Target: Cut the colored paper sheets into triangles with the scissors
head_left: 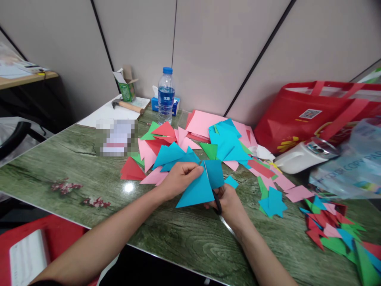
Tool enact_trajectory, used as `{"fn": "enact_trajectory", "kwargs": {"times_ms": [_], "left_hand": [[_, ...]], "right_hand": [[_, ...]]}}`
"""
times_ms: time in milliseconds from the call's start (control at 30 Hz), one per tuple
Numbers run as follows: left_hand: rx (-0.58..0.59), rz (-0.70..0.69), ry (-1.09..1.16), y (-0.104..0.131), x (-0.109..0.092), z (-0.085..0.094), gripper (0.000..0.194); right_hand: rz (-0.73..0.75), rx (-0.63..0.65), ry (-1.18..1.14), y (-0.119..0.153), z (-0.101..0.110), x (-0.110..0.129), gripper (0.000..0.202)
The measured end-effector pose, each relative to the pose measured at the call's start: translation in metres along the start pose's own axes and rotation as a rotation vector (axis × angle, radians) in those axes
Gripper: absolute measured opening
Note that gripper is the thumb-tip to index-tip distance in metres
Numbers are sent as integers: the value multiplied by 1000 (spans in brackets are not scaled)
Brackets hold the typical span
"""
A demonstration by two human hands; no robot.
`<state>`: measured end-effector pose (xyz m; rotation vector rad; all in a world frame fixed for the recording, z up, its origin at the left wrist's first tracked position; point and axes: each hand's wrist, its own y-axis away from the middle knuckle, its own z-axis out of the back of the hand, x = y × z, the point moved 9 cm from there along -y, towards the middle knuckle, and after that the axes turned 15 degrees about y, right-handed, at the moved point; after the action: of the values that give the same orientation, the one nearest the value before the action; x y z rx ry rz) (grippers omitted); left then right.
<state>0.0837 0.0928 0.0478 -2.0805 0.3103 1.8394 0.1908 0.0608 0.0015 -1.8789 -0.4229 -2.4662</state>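
My left hand pinches a folded piece of blue paper near its upper edge, above the table. My right hand grips a pair of scissors by the dark handles. Their blades pass into the blue paper, and a cut line separates a flap at its upper right. Most of the blades are hidden by the paper. Just behind my left hand lie blue paper pieces, with pink paper triangles and red paper triangles to their left.
Paper scraps lie at right, beside a white mug, a plastic bag and a red tote bag. A water bottle, a tissue pack, a hammer and an open green box stand or lie at the back.
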Motion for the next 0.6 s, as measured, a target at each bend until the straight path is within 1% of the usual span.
{"fn": "enact_trajectory", "kwargs": {"times_ms": [133, 233, 400, 600], "left_hand": [[24, 18, 5, 0, 0, -3, 43], [20, 24, 11, 0, 1, -3, 43], [33, 51, 25, 0, 5, -3, 44], [44, 70, 72, 0, 7, -4, 45]], "right_hand": [[37, 4, -42, -2, 0, -2, 39], [43, 15, -45, -3, 0, -4, 41], [37, 9, -43, -2, 0, -3, 34], [1, 10, -28, 1, -2, 1, 29]]}}
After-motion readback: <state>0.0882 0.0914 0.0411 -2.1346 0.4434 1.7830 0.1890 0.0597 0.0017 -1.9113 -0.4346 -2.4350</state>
